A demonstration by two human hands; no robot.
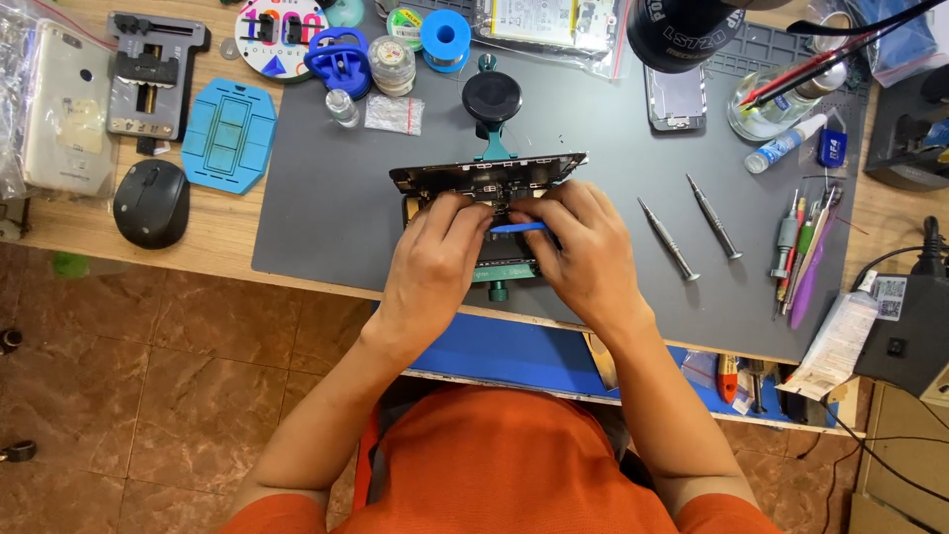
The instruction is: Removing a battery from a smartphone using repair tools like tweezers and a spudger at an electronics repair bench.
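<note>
Head view: two screwdrivers [690, 224] beside right hand [591, 259], mouse [150, 203] far left.

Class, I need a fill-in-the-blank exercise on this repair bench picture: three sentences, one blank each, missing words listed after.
1. Both hands, left hand and right hand, work on an opened ____ clamped on the grey mat.
2. The right hand holds a thin tool coloured ____.
3. Right of the hands, two ____ lie on the mat.

Missing words: phone; blue; screwdrivers
</note>
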